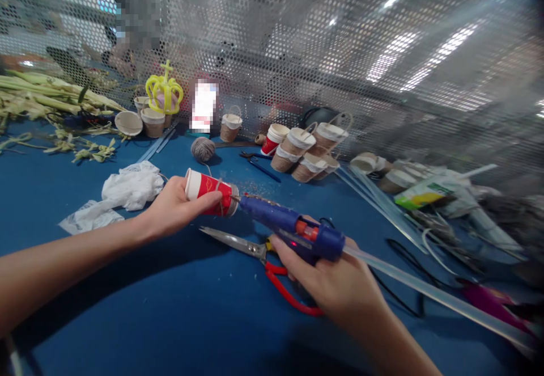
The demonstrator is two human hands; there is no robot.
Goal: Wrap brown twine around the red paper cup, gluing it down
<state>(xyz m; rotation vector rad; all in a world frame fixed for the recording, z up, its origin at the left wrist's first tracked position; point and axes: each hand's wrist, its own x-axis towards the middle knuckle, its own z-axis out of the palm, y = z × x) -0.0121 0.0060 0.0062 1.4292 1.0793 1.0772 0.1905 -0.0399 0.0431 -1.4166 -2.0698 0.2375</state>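
A red and white paper cup (208,186) lies sideways in my left hand (181,203), my fingers closed round it. Twine is wound about the cup near its base. My right hand (327,274) grips a blue hot glue gun (276,217), whose nozzle points at the cup's base end; whether it touches I cannot tell. A long clear glue stick (425,288) sticks out of the gun's back. Under the gun lie scissors (238,243) with red handles, partly hidden by my right hand. A ball of grey twine (203,149) sits behind the cup, its strand leading toward it.
Several twine-wrapped cups with handles (297,140) are stacked at the back, beside blue-handled pliers (261,166). Crumpled white plastic (131,186) lies left. Further off are a yellow crown (165,92), dry husks (51,95) and a lit phone (204,106). Loose glue sticks (382,206) lie right.
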